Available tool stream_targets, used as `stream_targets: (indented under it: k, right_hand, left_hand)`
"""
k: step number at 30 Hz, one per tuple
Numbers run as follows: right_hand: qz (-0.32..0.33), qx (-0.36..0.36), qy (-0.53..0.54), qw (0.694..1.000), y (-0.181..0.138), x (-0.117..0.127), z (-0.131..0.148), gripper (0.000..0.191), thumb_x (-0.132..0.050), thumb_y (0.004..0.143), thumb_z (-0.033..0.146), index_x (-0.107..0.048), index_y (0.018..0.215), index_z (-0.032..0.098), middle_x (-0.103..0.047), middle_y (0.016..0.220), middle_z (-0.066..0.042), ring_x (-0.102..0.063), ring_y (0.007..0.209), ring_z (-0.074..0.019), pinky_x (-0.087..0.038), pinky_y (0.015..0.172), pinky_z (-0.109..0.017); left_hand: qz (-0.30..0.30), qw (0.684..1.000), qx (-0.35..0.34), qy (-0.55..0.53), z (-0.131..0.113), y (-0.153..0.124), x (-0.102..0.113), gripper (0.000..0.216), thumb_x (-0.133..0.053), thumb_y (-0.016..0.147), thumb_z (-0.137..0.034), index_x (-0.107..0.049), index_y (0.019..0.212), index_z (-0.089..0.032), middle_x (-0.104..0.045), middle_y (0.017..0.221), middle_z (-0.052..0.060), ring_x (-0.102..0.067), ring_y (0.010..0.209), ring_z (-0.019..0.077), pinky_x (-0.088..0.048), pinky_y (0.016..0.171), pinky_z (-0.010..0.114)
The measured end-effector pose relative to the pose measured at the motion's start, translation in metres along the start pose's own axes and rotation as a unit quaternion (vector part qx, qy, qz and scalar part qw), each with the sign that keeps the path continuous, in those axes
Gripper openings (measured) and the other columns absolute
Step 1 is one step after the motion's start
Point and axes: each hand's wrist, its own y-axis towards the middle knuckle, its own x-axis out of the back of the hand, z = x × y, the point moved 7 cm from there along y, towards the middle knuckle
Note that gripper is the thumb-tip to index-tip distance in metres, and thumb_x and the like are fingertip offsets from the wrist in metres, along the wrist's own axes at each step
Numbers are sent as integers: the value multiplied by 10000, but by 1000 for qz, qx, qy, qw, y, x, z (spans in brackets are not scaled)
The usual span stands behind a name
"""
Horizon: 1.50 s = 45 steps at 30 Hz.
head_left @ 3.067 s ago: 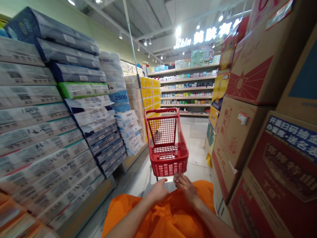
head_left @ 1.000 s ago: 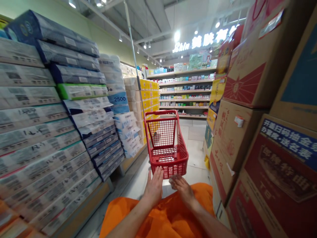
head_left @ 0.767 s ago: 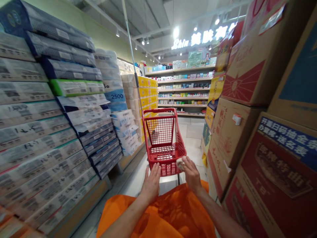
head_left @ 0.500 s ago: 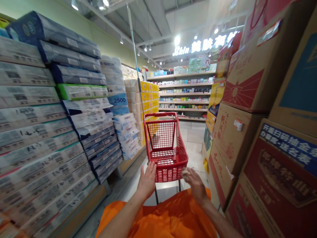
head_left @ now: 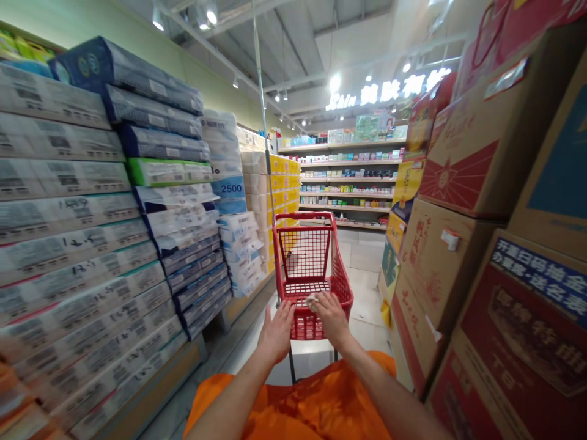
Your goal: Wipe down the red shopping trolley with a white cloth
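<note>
A small red shopping cart (head_left: 306,255) stands in the aisle straight ahead of me, its basket holding nothing that I can see. My left hand (head_left: 276,332) is open, fingers stretched flat against the near end of the basket. My right hand (head_left: 331,315) reaches over the near rim and pinches a small crumpled whitish piece (head_left: 312,300) between thumb and fingers. An orange garment (head_left: 316,403) covers my front below both forearms.
Stacked tissue packs (head_left: 110,232) wall the left side on a low platform. Brown and red cartons (head_left: 477,244) tower on the right. A thin metal pole (head_left: 265,134) rises behind the cart. Product shelves (head_left: 348,183) close the far end of the tiled aisle.
Both hands rose from the orange garment to the cart's near end. The right hand, now pinching the whitish piece, moved left over the rim. The cart sits slightly farther along.
</note>
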Motion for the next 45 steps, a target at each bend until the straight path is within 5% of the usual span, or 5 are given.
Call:
stream_targets:
  k: [13, 22, 29, 37, 45]
  right_hand:
    - [-22, 38, 27, 999, 13, -29, 62, 301, -491, 799, 166, -574, 1077, 246, -535, 1178, -53, -375, 1167, -249, -309, 960, -435]
    - [-61, 3, -36, 998, -14, 13, -28, 376, -354, 838, 108, -542, 1137, 238, -504, 1217, -54, -328, 1219, -233, -344, 953, -425]
    - [-33, 83, 26, 996, 9, -32, 61, 342, -414, 815, 94, -574, 1096, 208, -536, 1196, -33, -354, 1207, -236, -384, 946, -401]
    - [-63, -7, -28, 998, -18, 15, -33, 449, -365, 800, 32, -508, 1189, 206, -458, 1276, -63, -243, 1272, -223, -360, 978, -407]
    - [-36, 101, 30, 994, 1, -27, 66, 407, -414, 803, 60, -533, 1157, 222, -496, 1245, -43, -265, 1265, -201, -352, 985, -407]
  left_hand:
    - [28, 999, 18, -17, 14, -4, -1, 789, -396, 629, -213, -115, 1361, -119, -86, 1447, 77, -34, 1327, 216, -57, 1041, 530]
    - [37, 998, 29, -39, 19, -8, 4, 828, -409, 600, -225, -103, 1360, -98, -57, 1448, 74, -14, 1327, 212, -41, 1038, 536]
    - [55, 997, 30, -34, 17, -6, 4, 839, -411, 588, -225, -107, 1359, -91, -61, 1448, 79, -13, 1327, 223, -44, 1039, 539]
    - [51, 997, 44, -43, 22, -9, 5, 825, -393, 590, -210, -117, 1356, -80, -54, 1447, 90, -24, 1327, 219, -60, 1036, 541]
    - [54, 997, 32, -35, 18, -7, 4, 828, -395, 590, -197, -107, 1361, -106, -64, 1449, 69, -10, 1327, 219, -70, 1039, 535]
